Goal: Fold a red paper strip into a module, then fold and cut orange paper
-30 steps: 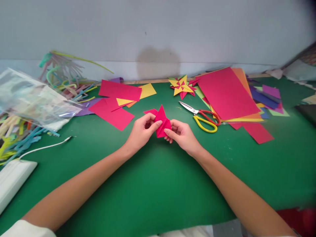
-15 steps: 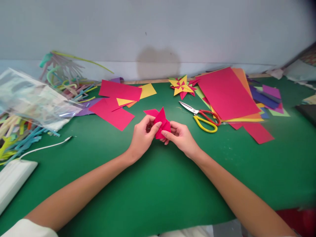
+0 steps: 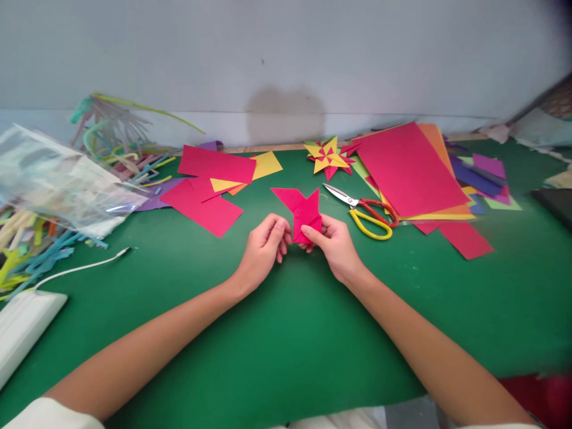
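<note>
Folded red paper (image 3: 307, 213), pinched by right hand (image 3: 336, 245), left hand (image 3: 263, 245) curled beside it (its grip unclear)

- Between the forearms, the green surface (image 3: 286, 345) lies open up to the folded red paper (image 3: 307, 217).
- Scissors (image 3: 351, 201) stand in the way beyond the right grip (image 3: 337, 244), before the paper stack (image 3: 409, 173).
- Right of the right forearm is a broad bare stretch.
- Loose red sheets (image 3: 205, 211) obstruct beyond the left grip (image 3: 263, 247).
- A white box (image 3: 33, 330) narrows the far left.
- The wall (image 3: 286, 47) closes the back.
</note>
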`<state>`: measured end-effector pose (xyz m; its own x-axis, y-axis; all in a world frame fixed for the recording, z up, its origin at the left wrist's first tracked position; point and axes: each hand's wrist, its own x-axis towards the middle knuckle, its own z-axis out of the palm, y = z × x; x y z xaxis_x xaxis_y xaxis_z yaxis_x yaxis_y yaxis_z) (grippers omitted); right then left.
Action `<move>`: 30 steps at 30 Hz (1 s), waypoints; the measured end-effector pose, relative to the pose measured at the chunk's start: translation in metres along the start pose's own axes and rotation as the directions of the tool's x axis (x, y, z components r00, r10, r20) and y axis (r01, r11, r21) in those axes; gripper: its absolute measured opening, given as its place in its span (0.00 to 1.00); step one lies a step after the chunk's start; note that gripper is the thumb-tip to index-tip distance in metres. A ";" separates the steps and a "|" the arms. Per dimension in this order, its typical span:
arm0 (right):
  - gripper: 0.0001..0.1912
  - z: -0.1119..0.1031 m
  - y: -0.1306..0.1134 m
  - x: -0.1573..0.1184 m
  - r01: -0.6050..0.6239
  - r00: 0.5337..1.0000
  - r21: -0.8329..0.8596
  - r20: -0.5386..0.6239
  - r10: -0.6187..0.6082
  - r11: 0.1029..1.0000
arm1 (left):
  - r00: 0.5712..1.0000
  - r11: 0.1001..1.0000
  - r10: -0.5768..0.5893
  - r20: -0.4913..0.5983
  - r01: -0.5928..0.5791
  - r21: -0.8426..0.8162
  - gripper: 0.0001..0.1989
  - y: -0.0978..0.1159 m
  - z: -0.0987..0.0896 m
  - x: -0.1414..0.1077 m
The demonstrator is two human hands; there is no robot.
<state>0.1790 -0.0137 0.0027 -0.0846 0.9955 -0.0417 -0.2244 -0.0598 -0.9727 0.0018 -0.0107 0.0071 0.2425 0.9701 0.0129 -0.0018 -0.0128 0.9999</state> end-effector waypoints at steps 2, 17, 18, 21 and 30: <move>0.13 -0.003 -0.001 0.002 0.016 1.000 -0.002 -0.024 -0.016 1.000 | 0.995 0.998 -0.031 0.098 0.025 0.062 0.20 -0.002 -0.001 0.000; 0.15 -0.008 -0.001 0.003 0.045 0.999 -0.089 0.012 -0.044 0.995 | 0.984 0.991 -0.046 0.173 0.023 0.133 0.17 0.001 -0.002 -0.001; 0.15 -0.008 -0.001 0.003 0.040 0.999 -0.083 0.013 -0.039 0.996 | 0.985 0.989 -0.040 0.166 0.015 0.147 0.17 0.001 -0.001 -0.001; 0.15 -0.007 -0.001 0.003 0.025 1.000 -0.078 0.018 -0.024 0.997 | 0.989 0.985 -0.023 0.146 -0.003 0.174 0.18 0.001 -0.001 -0.001; 0.18 -0.004 0.004 0.004 0.033 0.998 -0.085 0.047 -0.029 0.996 | 0.999 0.997 -0.009 0.047 0.005 0.074 0.15 -0.006 0.001 0.001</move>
<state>0.1817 -0.0092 -0.0022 -0.1240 0.9923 -0.0023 -0.1436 -0.0202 -0.9894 0.0034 -0.0100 0.0011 0.2874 0.9578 0.0042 0.0717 -0.0258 0.9971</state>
